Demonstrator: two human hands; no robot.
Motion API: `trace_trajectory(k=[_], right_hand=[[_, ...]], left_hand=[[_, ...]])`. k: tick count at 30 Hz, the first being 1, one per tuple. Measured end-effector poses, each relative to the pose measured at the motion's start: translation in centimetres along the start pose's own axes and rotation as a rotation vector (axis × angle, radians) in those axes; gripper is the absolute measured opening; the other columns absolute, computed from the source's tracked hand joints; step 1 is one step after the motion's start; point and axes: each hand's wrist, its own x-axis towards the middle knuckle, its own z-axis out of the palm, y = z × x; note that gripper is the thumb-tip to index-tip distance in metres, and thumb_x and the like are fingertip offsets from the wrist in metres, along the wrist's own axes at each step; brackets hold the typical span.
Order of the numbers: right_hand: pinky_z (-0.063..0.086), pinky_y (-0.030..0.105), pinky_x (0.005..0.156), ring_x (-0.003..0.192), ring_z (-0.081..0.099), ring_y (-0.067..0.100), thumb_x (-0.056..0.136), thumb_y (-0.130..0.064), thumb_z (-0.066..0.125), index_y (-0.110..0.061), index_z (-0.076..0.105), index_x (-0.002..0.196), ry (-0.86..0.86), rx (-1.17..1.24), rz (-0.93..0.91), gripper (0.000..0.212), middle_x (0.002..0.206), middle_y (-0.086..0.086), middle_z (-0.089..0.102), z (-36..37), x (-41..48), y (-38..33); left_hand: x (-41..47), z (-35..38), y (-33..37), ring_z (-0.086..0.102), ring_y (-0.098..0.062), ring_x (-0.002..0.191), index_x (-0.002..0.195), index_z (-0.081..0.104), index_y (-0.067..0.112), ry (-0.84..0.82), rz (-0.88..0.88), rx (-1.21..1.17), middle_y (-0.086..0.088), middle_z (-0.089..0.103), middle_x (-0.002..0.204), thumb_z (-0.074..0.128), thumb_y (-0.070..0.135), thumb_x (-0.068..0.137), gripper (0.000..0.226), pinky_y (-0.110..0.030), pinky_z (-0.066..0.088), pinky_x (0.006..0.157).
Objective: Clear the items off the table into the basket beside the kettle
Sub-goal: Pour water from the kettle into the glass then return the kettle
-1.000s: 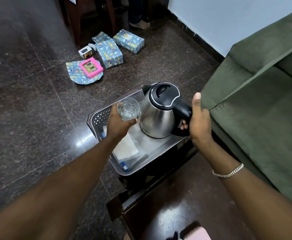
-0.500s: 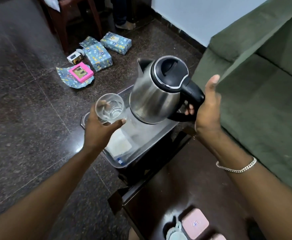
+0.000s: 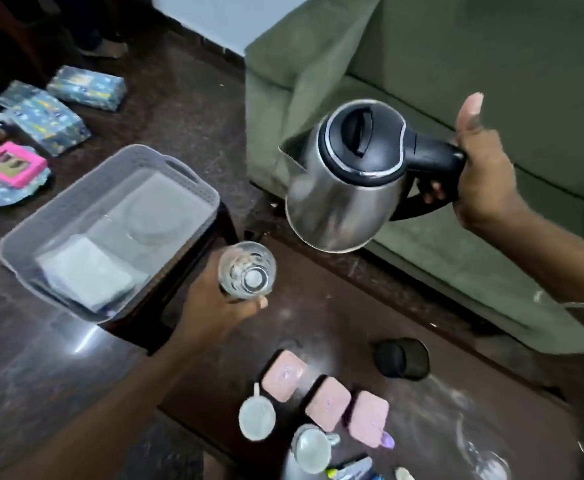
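A person's right hand point(image 3: 484, 174) grips the black handle of a stainless steel electric kettle with a black lid point(image 3: 346, 181), fingers wrapped round it and thumb raised, holding the kettle in the air over the far edge of a dark brown wooden table point(image 3: 318, 327). The left hand point(image 3: 214, 306) is closed around a clear drinking glass point(image 3: 247, 271), held above the table's left side. To the left, a grey plastic basket with perforated walls point(image 3: 41, 220) sits on a dark stool, white folded cloth inside. Near on the table lie three pink square coasters point(image 3: 327, 403), two small pale cups point(image 3: 257, 414) and a black round object point(image 3: 401, 358).
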Motion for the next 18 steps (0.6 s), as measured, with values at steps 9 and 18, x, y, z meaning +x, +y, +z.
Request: trace_trajectory(k=[9,18], right_hand=[[0.042,0.017,0.042,0.037,0.056,0.020,0.094,-0.079,0.026,-0.006,0.050,0.049,-0.021,-0.446,0.065,0.088,0.040,0.011,0.055,-10.1,-6.5,9.6],[0.031,0.012,0.040,0.030,0.040,0.006,0.097,-0.071,0.028,-0.014,0.037,0.039,-0.156,-0.719,0.002,0.082,0.029,-0.004,0.038,-11.0,-7.6,14.1]], left_hand=[[-1.2,16.1,-6.9,0.070,-0.013,0.105,0.129,0.054,0.039,-0.234,-0.106,0.058,0.011,0.072,0.114,0.091,0.021,0.054,0.085,-0.048,0.059,0.092],[-0.2,21.6,-9.8,0.064,-0.019,0.110,0.132,0.054,0.027,-0.276,-0.043,0.223,0.002,0.060,0.120,0.091,0.015,0.057,0.085,-0.044,0.054,0.098]])
